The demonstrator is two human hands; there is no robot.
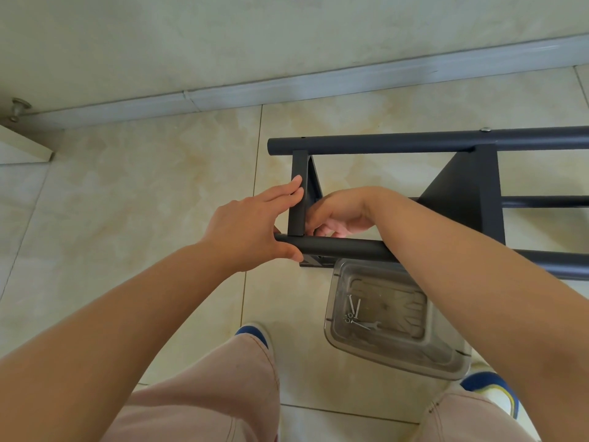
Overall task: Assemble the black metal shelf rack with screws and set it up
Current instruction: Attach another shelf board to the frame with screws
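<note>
Head view: the black shelf rack (446,145) lies on its side on the tiled floor (159,186), its two long tubes running off to the right. The left hand (251,228) steadies the end shelf panel (298,199): straight fingers (291,188) press flat against the panel's outer face while the thumb hooks round the near tube (344,247). Just right of those fingers, on the panel's inner side, the right hand (338,215) is curled in at the joint where panel meets tube; whether it pinches a screw or nut I cannot tell, as its fingertips are hidden.

The step in hand looks like fastening this end panel to the near tube. Below the right forearm, a clear plastic tray (446,365) holds spare screws (353,307) and a small wrench (369,325). The next move likely calls for keeping the holes aligned, then fetching the wrench to tighten.
</note>
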